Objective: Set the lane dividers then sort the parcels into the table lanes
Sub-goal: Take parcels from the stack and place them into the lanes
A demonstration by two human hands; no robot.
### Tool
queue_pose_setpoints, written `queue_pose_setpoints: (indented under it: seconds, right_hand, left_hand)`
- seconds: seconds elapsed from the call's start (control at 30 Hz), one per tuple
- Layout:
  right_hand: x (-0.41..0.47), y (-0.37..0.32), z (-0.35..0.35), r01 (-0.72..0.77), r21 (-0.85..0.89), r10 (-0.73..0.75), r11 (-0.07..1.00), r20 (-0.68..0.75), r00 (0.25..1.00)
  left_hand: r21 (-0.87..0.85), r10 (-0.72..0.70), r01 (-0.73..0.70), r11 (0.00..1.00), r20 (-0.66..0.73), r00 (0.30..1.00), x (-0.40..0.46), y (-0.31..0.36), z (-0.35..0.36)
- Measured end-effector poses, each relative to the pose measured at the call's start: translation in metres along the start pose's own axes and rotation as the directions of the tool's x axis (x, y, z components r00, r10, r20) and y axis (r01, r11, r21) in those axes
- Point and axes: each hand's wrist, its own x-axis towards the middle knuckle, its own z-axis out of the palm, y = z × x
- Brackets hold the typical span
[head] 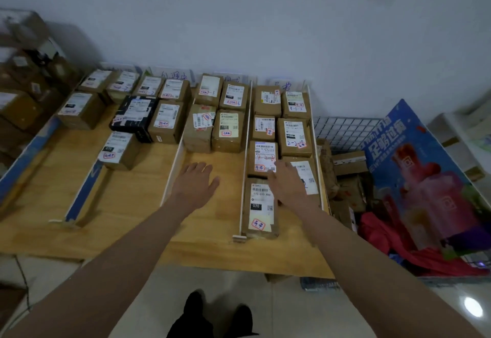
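Worktop (pixel 127 205): pale wood, split front-to-back into lanes, with handwritten signs along the wall behind.

Wire bin (pixel 342 130): right of the worktop, holding unsorted parcels (pixel 348 178), red cloth and a blue printed board.

Lane dividers: 4 visible, all set. A blue strip (pixel 82 197), a white one (pixel 172 175) beside the left hand, a white one (pixel 245 157) left of the last lane, and a white one (pixel 318 167) at the right edge.

Sorted parcels: brown cartons, 1 black box (pixel 134 115), each with a red-ringed tag. The rightmost lane is fullest, running to a front carton (pixel 261 207) marked 070.

Right hand (pixel 288 178): fingers spread flat on a labelled carton (pixel 305 175) in the rightmost lane, gripping nothing.

Left hand (pixel 196 181): open, fingers apart, over bare wood in the neighbouring lane; contact unclear.

Step, as judged: sorting well along, with the last carton being seated. Next calls for a reach right to the bin for another parcel and reading its tag.
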Motion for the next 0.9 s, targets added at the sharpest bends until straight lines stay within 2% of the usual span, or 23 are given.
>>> queue_pose_setpoints:
  seconds: [0.1, 0.2, 0.47, 0.67, 0.9]
  right_hand:
    - [0.0, -0.039, -0.016, 0.151, -0.134, -0.157, 0.979, -0.039, 0.987]
    - [-0.005, -0.079, -0.014, 0.272, -0.172, -0.286, 0.947, -0.062, 0.956]
    - [-0.032, -0.204, 0.031, 0.478, -0.26, -0.512, 0.839, -0.081, 0.855]
    - [-0.063, -0.305, 0.088, 0.504, -0.235, -0.526, 0.831, -0.041, 0.849]
    - [-0.096, -0.391, 0.15, 0.55, -0.196, -0.567, 0.812, -0.034, 0.823]
  left_hand:
    - [0.01, -0.05, 0.051, 0.999, -0.055, 0.997, -0.008, -0.025, -0.025]
    - [-0.015, -0.112, 0.111, 0.994, -0.123, 0.986, -0.026, -0.054, -0.042]
    - [-0.071, -0.321, 0.313, 0.947, -0.239, 0.917, -0.109, -0.171, -0.06]
    - [-0.154, -0.466, 0.441, 0.884, -0.223, 0.856, -0.175, -0.275, -0.05]
    - [-0.123, -0.504, 0.489, 0.864, -0.217, 0.836, -0.226, -0.367, -0.042]
